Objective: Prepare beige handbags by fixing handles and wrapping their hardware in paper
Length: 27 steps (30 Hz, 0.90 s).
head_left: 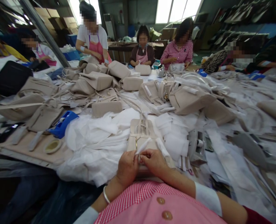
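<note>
A beige handbag [132,141] lies on the table right in front of me, its handle and long strap stretching away from me. A gold-coloured zip or metal trim [136,143] shows on its left part. A white wrapping strip [145,145] runs across the bag down to my fingers. My left hand [128,166] is closed on the strip's near end, thumb against the fingers. Close beside it, almost touching, my right hand [154,161] pinches the same strip. The fingertips hide the exact spot they hold. Another white wrapped piece [162,147] lies on the bag's right side.
Left of the bag is a heap of white wrapping sheets [91,140], with a blue tape dispenser [63,124] and a tape roll [52,146] beyond. A grey tape dispenser [197,146] stands to the right. Beige handbags [98,81] are piled ahead; several co-workers sit or stand around the table.
</note>
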Each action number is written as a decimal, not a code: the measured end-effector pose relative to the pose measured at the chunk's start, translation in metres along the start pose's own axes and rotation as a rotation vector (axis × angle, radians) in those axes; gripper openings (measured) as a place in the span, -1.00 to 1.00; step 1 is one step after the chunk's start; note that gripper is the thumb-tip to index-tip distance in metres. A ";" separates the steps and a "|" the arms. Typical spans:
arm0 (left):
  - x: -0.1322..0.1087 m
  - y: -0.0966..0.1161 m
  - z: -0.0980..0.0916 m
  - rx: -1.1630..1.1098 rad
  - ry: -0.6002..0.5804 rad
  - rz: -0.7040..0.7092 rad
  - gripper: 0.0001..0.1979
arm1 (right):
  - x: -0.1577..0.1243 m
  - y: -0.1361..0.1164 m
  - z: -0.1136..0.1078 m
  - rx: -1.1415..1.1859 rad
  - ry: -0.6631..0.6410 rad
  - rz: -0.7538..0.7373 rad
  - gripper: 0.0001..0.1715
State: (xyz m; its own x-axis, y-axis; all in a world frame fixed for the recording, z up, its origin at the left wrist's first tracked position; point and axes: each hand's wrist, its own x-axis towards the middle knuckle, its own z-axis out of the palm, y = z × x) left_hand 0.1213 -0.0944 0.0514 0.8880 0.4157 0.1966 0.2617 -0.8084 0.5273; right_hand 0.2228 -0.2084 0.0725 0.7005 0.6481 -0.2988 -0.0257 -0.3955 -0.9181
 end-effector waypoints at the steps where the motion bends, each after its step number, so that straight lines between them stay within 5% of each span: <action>1: 0.001 0.002 -0.002 -0.083 -0.014 -0.076 -0.75 | 0.000 0.000 0.001 -0.021 0.027 -0.033 -0.86; 6: 0.008 0.008 -0.015 -0.559 -0.129 -0.368 -0.73 | 0.005 -0.002 0.005 0.012 0.059 -0.108 -0.93; 14: 0.003 -0.009 -0.024 -1.100 -0.273 -0.474 -0.67 | 0.010 -0.002 0.006 -0.050 0.009 -0.106 -0.91; 18: 0.000 -0.004 -0.025 -1.007 -0.204 -0.492 -0.67 | 0.010 0.004 0.008 0.011 -0.127 -0.197 -0.74; 21: 0.001 0.000 -0.021 -0.753 -0.091 -0.475 -0.57 | 0.008 0.005 0.010 -0.009 -0.084 -0.298 -0.72; 27: 0.011 0.003 -0.021 -0.751 -0.115 -0.556 -0.51 | 0.006 -0.003 0.007 -0.293 -0.088 -0.705 -0.77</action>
State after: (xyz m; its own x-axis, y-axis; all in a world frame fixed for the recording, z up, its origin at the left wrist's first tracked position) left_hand 0.1239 -0.0831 0.0726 0.7513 0.5853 -0.3050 0.3824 -0.0094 0.9239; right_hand 0.2218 -0.1983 0.0717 0.4215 0.8555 0.3007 0.6045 -0.0178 -0.7964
